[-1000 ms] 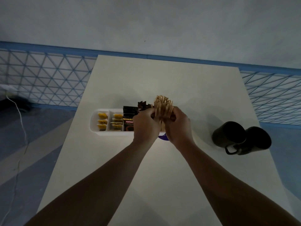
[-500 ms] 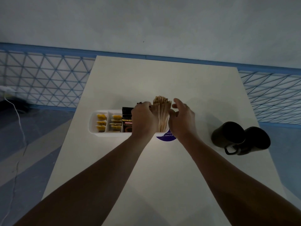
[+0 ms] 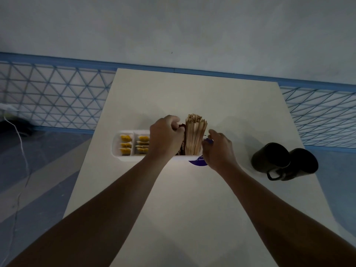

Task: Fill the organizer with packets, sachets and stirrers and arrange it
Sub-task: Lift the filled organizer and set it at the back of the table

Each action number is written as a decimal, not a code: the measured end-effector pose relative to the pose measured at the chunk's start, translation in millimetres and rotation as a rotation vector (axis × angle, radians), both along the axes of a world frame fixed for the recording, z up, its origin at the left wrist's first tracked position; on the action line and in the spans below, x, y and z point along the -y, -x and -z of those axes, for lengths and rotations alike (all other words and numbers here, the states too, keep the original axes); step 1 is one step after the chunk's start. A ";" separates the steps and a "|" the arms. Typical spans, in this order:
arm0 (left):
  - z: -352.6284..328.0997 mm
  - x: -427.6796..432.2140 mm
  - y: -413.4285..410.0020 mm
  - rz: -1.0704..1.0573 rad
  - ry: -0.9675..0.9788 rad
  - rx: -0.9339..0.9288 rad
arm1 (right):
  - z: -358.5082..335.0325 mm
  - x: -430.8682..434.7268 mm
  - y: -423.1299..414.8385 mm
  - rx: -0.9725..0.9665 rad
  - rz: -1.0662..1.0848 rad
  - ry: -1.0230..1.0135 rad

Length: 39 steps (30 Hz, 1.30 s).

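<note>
Stirrers (image 3: 195, 138): stood upright in organizer (image 3: 117, 149), between both hands. Left grip (image 3: 165, 140) is clamped on packets (image 3: 182, 130) beside them; closure of right grip (image 3: 218, 149) cannot be told.

White organizer (image 3: 117, 149), yellow sachets (image 3: 126, 144) in its left compartments, pale wooden stirrers (image 3: 195, 135), dark brown packets (image 3: 182, 130) (mostly hidden), cream tabletop (image 3: 173, 199), two black mugs (image 3: 285, 162), purple label (image 3: 198, 162), blue triangle-lattice wall band (image 3: 54, 99)

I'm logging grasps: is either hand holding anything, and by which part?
The left hand pinches the dark packets by their top edge, beside the stirrers. The right hand curls at the right end of the organizer; whether it grips cannot be told.
</note>
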<state>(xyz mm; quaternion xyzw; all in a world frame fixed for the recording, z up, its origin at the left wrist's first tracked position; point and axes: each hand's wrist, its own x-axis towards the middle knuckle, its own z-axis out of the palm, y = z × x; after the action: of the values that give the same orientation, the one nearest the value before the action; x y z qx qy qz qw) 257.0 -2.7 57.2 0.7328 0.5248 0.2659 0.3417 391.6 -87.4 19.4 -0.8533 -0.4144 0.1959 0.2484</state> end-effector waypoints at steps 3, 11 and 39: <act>-4.7 -6.9 22.8 -0.046 0.008 0.006 | 1.3 6.1 2.9 -0.054 0.023 0.047; 9.7 -29.7 92.5 -0.060 0.045 -0.100 | 11.1 12.9 14.8 -0.113 -0.062 0.134; 66.7 -57.3 136.1 -0.051 0.353 -0.003 | 23.8 -21.5 -0.3 -0.272 -0.065 0.056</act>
<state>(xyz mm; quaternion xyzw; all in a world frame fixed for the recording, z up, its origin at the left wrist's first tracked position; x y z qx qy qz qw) 120.9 54.6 -9.6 0.6483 0.5822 0.1772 0.4576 391.9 -65.9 -4.3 -0.8116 -0.3986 0.3292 0.2721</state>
